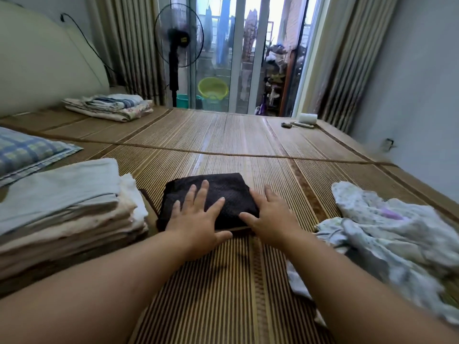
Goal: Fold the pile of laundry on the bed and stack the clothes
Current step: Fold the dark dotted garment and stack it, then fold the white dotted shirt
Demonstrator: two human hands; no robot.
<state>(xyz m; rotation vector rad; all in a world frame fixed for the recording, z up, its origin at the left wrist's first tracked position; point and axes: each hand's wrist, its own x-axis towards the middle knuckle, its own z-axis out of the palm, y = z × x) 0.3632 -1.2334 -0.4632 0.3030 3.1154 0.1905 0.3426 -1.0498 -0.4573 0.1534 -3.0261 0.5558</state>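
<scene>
Bed mat [223, 135], dark folded cloth [218, 189] in middle. Left hand [196, 217], right hand [270, 214] flat, fingers apart, pressing. Lift carelessly, fold could flop open.

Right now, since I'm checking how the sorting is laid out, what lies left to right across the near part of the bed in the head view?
Stack of folded clothes → dark folded garment → unfolded laundry pile.
</scene>
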